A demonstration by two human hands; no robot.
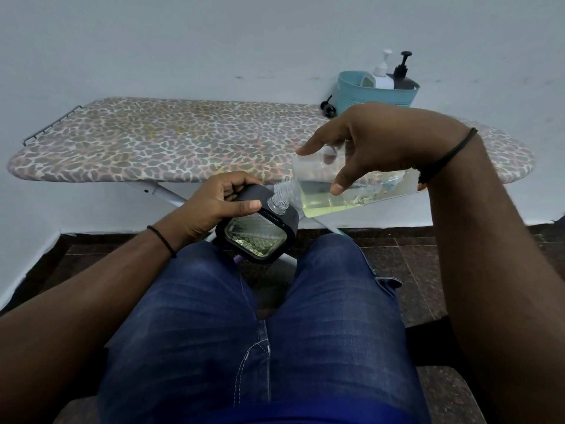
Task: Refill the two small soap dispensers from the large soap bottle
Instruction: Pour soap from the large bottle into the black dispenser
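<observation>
Item 1, lower centre of the frame: my knees in blue jeans [260, 332], seated, dark tiled floor [397, 249] showing beyond them.

Item 2, centre: small soap dispenser [258, 232], dark casing with a clear window, pump off, neck open. My left hand [214, 206] is gripping it, fingers [250, 205] curled round the casing, tilting it toward the pour.

Item 3, centre right: large soap bottle [342, 185], clear, holding yellow-green soap, lying almost level. My right hand [376, 145] is clasping it from above, thumb and fingers closed on its sides. Its mouth is meeting the dispenser's neck.

Step in hand, as I judge: filling the first dispenser. Next move is calling for a slow tilt and keeping both necks aligned, then righting the bottle before overflow.

Item 4, middle band: leopard-print ironing board [153, 142] serving as worktop.

Item 5, upper right: blue basket [377, 94] holding a white pump bottle [382, 76] and a dark pump bottle [403, 76]; a loose black pump head [328, 108] lying beside it.
</observation>
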